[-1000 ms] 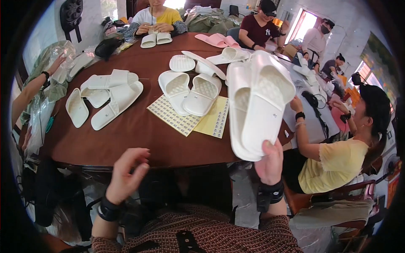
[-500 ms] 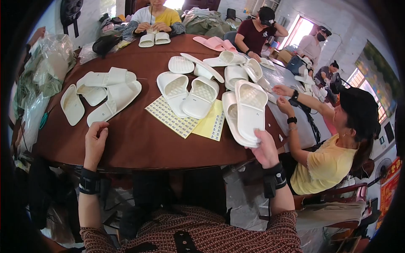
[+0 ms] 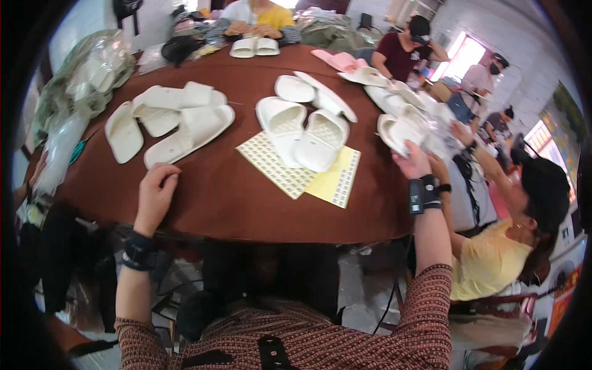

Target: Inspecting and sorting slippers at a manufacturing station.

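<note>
My right hand (image 3: pixel 414 161) grips the near end of a pair of white slide slippers (image 3: pixel 402 131) at the table's right side, against other white slippers (image 3: pixel 385 98). My left hand (image 3: pixel 157 194) rests by the table's near left edge, fingers curled in, nothing visible in them. Just beyond it lie several white slippers (image 3: pixel 191 132), some overlapping. In the middle, a pair of white slippers (image 3: pixel 320 145) with quilted insoles sits on a printed sticker sheet (image 3: pixel 274 166) and a yellow sheet (image 3: pixel 336 179). Two more white slippers (image 3: pixel 295 89) lie behind that pair.
Brown cloth covers the round table (image 3: pixel 246 216). A co-worker in yellow (image 3: pixel 496 265) reaches in at my right; another person (image 3: pixel 259 21) sits opposite behind white slippers (image 3: pixel 254 48). Pink slippers (image 3: pixel 338 60) lie farther back. Plastic bags (image 3: pixel 86 80) stand at the left.
My right hand has carried the slippers farther out and to the right, among the others there. My left hand keeps its place by the edge. The whole view has shifted.
</note>
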